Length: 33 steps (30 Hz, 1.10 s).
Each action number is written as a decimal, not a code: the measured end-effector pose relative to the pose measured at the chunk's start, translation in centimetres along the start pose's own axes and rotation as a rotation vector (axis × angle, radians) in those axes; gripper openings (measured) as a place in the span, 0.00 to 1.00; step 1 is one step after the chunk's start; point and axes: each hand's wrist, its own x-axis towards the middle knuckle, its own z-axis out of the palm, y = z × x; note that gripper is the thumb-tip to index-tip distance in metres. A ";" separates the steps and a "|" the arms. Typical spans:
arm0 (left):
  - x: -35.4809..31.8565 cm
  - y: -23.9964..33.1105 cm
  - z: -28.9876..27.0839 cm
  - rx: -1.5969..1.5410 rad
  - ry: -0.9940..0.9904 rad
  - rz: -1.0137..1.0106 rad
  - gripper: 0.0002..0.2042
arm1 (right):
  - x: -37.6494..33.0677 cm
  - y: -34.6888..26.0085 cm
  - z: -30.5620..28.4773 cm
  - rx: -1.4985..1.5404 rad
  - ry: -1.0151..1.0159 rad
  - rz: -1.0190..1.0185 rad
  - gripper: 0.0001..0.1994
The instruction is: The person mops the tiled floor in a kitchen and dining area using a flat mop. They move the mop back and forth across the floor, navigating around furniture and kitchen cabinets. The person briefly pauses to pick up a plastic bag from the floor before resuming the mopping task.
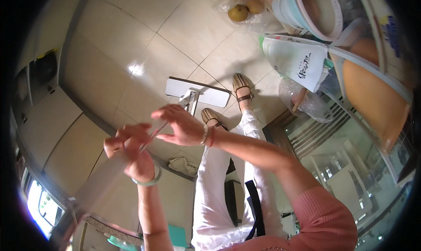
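A flat mop stands on the tiles in front of my feet, its white rectangular mop head point(212, 95) pressed to the floor. From it the mop handle point(97, 181) slants up toward me and to the left, smeared by motion at its near end. The fingers of my left hand point(137, 149) are bent round the handle; they are partly blurred. My right hand point(187, 127) is farther down the handle, with thumb and fingers spread apart beside it and not closed on it.
At right, a white printed bag point(294, 60), a pale bucket point(291, 12), a clear plastic bag point(313, 104) and bagged round fruit point(239, 13) crowd beside a glass table point(337, 141). Cabinets point(66, 150) line the left. A crumpled cloth point(183, 166) lies on the floor.
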 end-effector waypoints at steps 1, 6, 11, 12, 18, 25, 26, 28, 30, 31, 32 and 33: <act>-0.4 2.2 -0.9 -0.033 0.008 0.007 0.03 | 1.1 -2.1 1.0 -0.015 -0.073 0.019 0.21; -1.2 10.2 -4.6 -0.033 0.165 0.072 0.08 | 4.4 -8.3 4.4 -0.125 -0.190 0.001 0.13; 0.0 18.2 -7.4 -0.040 0.229 0.223 0.14 | 9.8 -11.2 4.1 -0.145 -0.300 -0.202 0.07; -0.1 19.1 -7.9 -0.031 0.226 0.271 0.15 | 11.0 -11.2 3.7 -0.166 -0.326 -0.242 0.07; -1.8 24.1 -6.6 -0.148 -0.003 0.483 0.20 | 15.8 -5.8 -0.5 -0.317 -0.250 -0.264 0.06; -5.8 23.8 -4.2 -0.052 0.195 0.398 0.20 | 13.5 -10.5 -2.0 -0.438 -0.287 -0.382 0.08; -6.3 24.3 -4.1 -0.035 0.186 0.417 0.20 | 12.8 -11.1 -1.3 -0.443 -0.296 -0.389 0.07; -7.1 25.0 -4.2 -0.080 0.116 0.366 0.19 | 12.0 -11.7 -0.9 -0.394 -0.265 -0.249 0.06; -7.6 24.7 -3.3 -0.080 0.223 0.317 0.20 | 11.6 -11.8 -0.9 -0.386 -0.255 -0.180 0.06; -7.4 24.3 -2.7 -0.084 0.241 0.346 0.18 | 11.0 -11.1 -1.0 -0.391 -0.203 -0.208 0.06; -7.8 24.6 -2.6 -0.098 0.230 0.324 0.18 | 10.2 -11.5 -1.0 -0.370 -0.188 -0.184 0.05; -8.3 25.0 -2.5 -0.112 0.219 0.303 0.18 | 9.4 -12.0 -0.9 -0.364 -0.164 -0.175 0.05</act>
